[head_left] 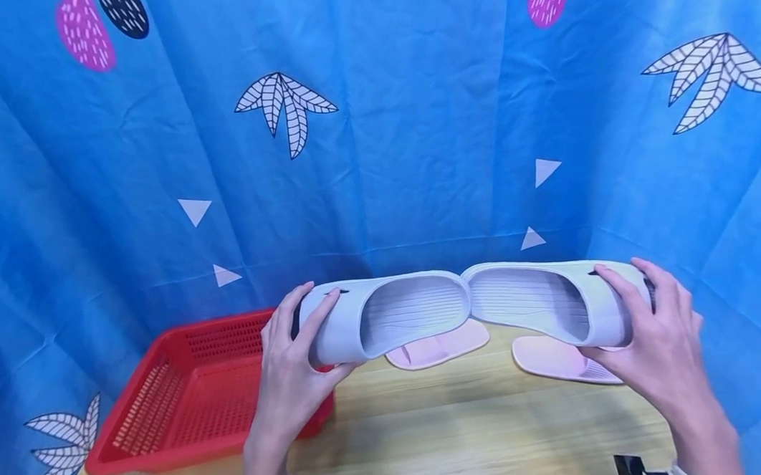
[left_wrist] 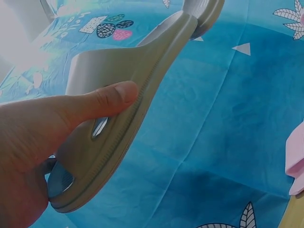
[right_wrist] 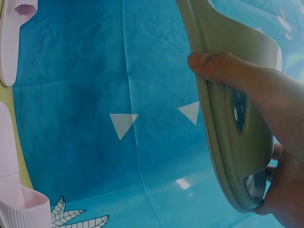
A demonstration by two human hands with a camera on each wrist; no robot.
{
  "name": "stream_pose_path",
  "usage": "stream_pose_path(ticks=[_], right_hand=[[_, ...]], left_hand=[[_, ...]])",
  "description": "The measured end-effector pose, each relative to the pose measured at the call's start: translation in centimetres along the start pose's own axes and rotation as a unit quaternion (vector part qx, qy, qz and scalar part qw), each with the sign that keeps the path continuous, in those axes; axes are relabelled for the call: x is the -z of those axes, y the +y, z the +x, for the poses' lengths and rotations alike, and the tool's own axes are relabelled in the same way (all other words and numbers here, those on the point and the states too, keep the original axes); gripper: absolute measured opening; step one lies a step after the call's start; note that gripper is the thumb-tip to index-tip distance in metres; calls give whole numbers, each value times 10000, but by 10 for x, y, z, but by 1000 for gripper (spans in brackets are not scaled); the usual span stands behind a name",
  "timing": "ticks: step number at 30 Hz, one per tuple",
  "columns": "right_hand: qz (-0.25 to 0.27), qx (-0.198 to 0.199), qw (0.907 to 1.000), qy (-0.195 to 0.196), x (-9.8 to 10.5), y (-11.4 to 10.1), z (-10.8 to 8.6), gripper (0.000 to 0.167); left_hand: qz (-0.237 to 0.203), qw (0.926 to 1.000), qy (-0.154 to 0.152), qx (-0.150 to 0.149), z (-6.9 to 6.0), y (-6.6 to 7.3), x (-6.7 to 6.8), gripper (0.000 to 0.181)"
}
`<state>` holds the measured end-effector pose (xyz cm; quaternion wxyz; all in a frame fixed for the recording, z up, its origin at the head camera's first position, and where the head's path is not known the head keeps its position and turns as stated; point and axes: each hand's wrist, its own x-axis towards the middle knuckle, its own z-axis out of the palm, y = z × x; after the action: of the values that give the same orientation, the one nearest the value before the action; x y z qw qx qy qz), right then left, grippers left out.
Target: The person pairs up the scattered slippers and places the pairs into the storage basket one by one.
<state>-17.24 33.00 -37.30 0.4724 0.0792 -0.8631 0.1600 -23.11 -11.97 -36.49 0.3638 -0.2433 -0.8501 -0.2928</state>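
Two light grey slippers are held up above the table, heel ends meeting in the middle. The left hand (head_left: 293,371) grips the left slipper (head_left: 340,326) round its toe end; in the left wrist view its thumb lies along the side of that slipper (left_wrist: 109,66). By its toe end too, the right slipper (head_left: 610,304) is gripped by the right hand (head_left: 664,344). The right wrist view shows the right hand's thumb across the edge of its slipper (right_wrist: 256,142). Below them, two pink slippers (head_left: 453,343), (head_left: 545,358) lie on the table, partly hidden.
A red perforated basket (head_left: 166,460) stands on the left of the wooden table (head_left: 462,434), behind and beside the left forearm. A blue patterned curtain (head_left: 415,157) hangs behind the table and at both sides.
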Motion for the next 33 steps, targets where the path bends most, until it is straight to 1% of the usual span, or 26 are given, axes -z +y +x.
stream_pose_path(ticks=[8,14,20,23,29,33], right_hand=[[-16,138,9999,-62,-5,-5,3,102],[-8,215,9997,-96,-8,-8,3,95],[-39,193,9997,-126,-9,-11,2,96],[-69,206,9997,-140,-9,-12,1,96],[-106,223,9995,-197,-9,-11,0,92],[-92,281,9992,-265,-8,-11,0,95]], left_hand=[[95,9999,-66,20,-1,1,-2,108],[49,9999,-102,-73,0,2,-5,109],[75,9996,-144,-211,0,3,-9,109],[116,9995,-176,-234,0,4,-11,109],[164,9994,-267,-148,1,6,-12,110],[168,9993,-309,-113,1,8,-13,110]])
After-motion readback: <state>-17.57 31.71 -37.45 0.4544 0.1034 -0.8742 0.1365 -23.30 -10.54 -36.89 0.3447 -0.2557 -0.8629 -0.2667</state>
